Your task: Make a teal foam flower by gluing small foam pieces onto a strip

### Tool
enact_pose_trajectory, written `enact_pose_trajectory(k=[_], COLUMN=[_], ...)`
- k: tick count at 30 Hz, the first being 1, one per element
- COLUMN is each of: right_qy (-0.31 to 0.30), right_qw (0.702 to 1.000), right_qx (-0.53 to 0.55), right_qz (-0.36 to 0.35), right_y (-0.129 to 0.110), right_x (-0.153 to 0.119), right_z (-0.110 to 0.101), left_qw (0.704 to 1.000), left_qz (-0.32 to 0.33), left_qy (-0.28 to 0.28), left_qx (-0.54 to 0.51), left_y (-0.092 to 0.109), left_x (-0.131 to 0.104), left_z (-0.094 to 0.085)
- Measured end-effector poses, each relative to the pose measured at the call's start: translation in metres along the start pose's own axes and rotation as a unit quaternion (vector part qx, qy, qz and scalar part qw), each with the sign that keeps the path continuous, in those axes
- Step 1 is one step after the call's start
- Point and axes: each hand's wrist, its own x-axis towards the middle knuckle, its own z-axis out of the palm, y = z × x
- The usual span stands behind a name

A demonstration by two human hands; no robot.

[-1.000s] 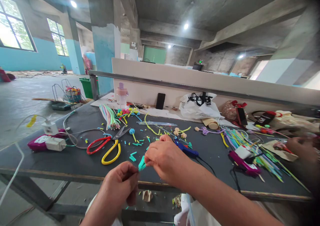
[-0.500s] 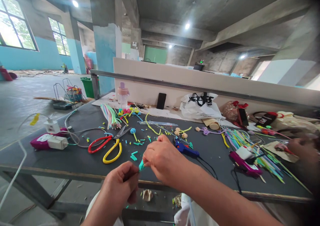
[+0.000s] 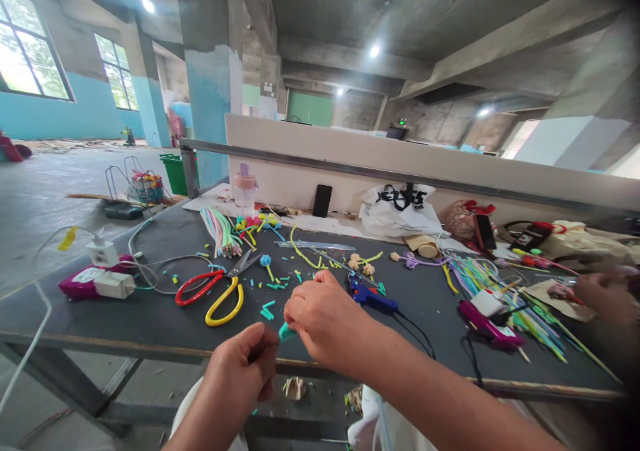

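Since a second ago, the right hand [image 3: 325,318] has shifted slightly left. Behind both hands stretches the dark workbench [image 3: 160,319]; the left hand [image 3: 243,361] is near its front edge. Open scissors [image 3: 233,279] and a blue glue gun [image 3: 373,298] lie on top. Both hands' fingertips pinch a teal piece [image 3: 286,332] between them, near small teal offcuts [image 3: 267,313].

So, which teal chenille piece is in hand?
The teal piece between the left hand and right hand; teal snippets near the scissors lie on the tabletop.
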Motion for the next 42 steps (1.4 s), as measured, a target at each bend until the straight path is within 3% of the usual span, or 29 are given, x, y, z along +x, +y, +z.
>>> enact_pose_trajectory(k=[7, 11, 15, 20, 22, 27, 33, 42], right_qy=[0.003, 0.055, 0.114, 0.045, 0.062, 0.103, 0.102, 0.083], right_qw=[0.999, 0.989, 0.928, 0.817, 0.801, 0.839, 0.864, 0.886], right_qx=[0.036, 0.131, 0.328, 0.536, 0.553, 0.478, 0.436, 0.39], right_qz=[0.017, 0.045, 0.134, 0.209, 0.219, 0.237, 0.229, 0.236], right_y=[0.001, 0.006, 0.007, -0.003, -0.008, -0.013, -0.012, -0.016], right_x=[-0.003, -0.006, -0.013, -0.021, -0.021, -0.018, -0.015, -0.011], right_z=[-0.002, -0.007, -0.002, 0.017, 0.023, 0.026, 0.028, 0.025], left_qw=[1.0, 1.0, 0.998, 0.997, 0.997, 0.995, 0.993, 0.994], left_qz=[0.0, -0.02, -0.038, -0.038, -0.033, -0.036, -0.075, -0.062], left_qy=[-0.008, -0.012, -0.008, -0.019, -0.036, -0.08, -0.056, -0.071], left_qx=[0.02, -0.001, -0.039, -0.07, -0.06, -0.039, -0.075, -0.046], left_y=[0.001, 0.004, 0.01, 0.009, 0.006, 0.009, 0.018, -0.003], left_x=[0.001, -0.001, -0.006, -0.006, -0.005, -0.007, -0.012, 0.005], left_z=[-0.001, -0.001, 0.0, 0.001, 0.0, -0.002, 0.0, -0.004])
